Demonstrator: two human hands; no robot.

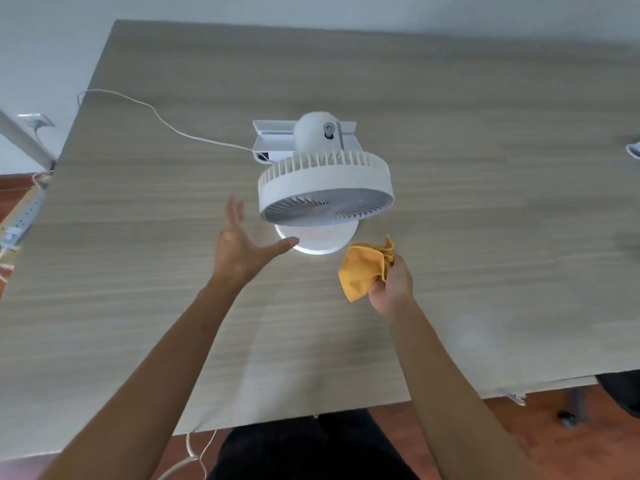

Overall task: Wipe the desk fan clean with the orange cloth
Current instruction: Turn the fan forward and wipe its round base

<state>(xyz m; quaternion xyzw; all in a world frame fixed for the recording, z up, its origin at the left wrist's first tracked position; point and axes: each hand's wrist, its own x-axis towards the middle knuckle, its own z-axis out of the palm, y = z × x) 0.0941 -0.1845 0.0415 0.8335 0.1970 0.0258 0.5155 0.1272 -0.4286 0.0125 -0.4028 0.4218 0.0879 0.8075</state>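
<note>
A white desk fan (325,188) stands on its round base (317,241) in the middle of the wooden desk (138,271), its grille tilted down toward me. My left hand (242,245) is spread with straight fingers just left of the fan head, thumb reaching close to the base, holding nothing. My right hand (393,287) grips the bunched orange cloth (363,271) right of the base, a little off the fan.
A white tray-like box (273,140) sits behind the fan. The fan's white cord (156,116) runs left across the desk to its edge. A power strip (20,220) lies at far left. A white object (633,150) shows at the right edge.
</note>
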